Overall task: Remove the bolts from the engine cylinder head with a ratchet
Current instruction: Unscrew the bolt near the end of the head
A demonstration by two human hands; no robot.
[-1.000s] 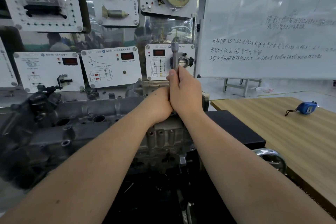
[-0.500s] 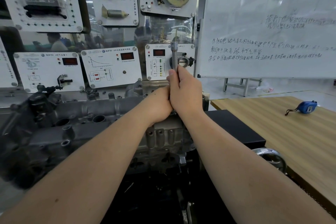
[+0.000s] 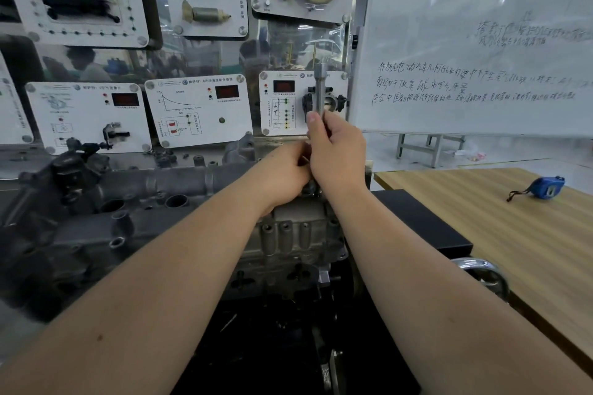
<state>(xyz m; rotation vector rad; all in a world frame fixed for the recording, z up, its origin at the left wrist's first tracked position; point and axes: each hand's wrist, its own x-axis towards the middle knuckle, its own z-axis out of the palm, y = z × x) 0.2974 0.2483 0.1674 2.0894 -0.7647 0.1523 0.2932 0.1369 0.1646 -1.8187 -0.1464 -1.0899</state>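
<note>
White instrument training panels point(image 3: 199, 109) and a handwritten whiteboard point(image 3: 475, 42) stand beyond both hands, with a pale wooden table point(image 3: 529, 234) off to the right carrying a blue tape measure point(image 3: 547, 187). Directly under the hands sits the grey cast-metal engine cylinder head point(image 3: 154, 202). The right hand point(image 3: 337, 154) is clenched round the slim silver steel ratchet point(image 3: 320, 90), whose bare end rises upright above its thumb. The left hand point(image 3: 284, 173) presses against the right, fingers curled at the tool's lower end; what they hold is hidden, so I cannot tell its grasp. No bolt is visible; 1 probably sits beneath the hands. Judging by this, a bolt at the head's right end is being loosened. Next comes another swing of the handle, keeping the socket seated squarely.
</note>
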